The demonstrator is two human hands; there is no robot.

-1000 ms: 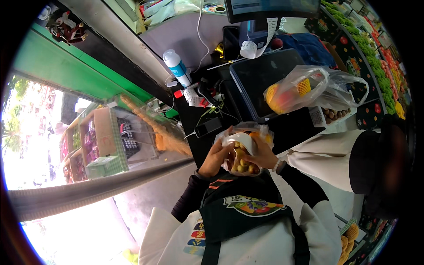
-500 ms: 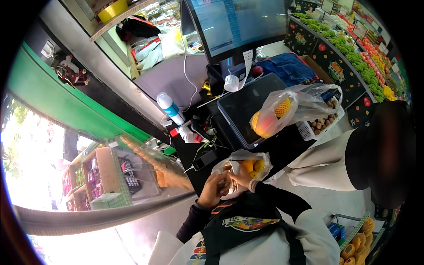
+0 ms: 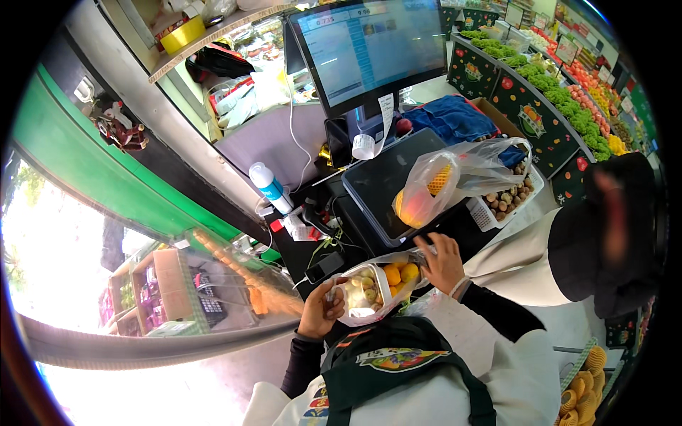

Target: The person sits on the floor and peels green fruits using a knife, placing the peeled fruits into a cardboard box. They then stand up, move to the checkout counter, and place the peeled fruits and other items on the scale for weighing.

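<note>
At the near edge of the black counter sits a clear plastic bag (image 3: 392,307), its mouth spread wide. Inside it a white tub (image 3: 364,292) holds several small pale-green round fruits, with yellow-orange fruits (image 3: 401,274) beside it. My left hand (image 3: 323,309) is closed at the bag's left edge, fingers curled on the plastic. At the right edge, my right hand (image 3: 442,264) touches the plastic with its fingers stretched and apart. Beyond it, a second plastic bag (image 3: 458,177) with an orange-yellow fruit and yellow foam netting rests on the dark flat scale (image 3: 383,192).
A monitor (image 3: 369,53) and a hanging paper roll (image 3: 363,147) stand behind the scale. At left are a white-blue bottle (image 3: 270,187) and a black device (image 3: 325,266). A white basket (image 3: 485,215) holds brown round items. Another person (image 3: 526,248) stands at right.
My hands have moved apart from above the bag to its two sides. The bag's mouth is spread wider, and the tub of green fruits is now uncovered.
</note>
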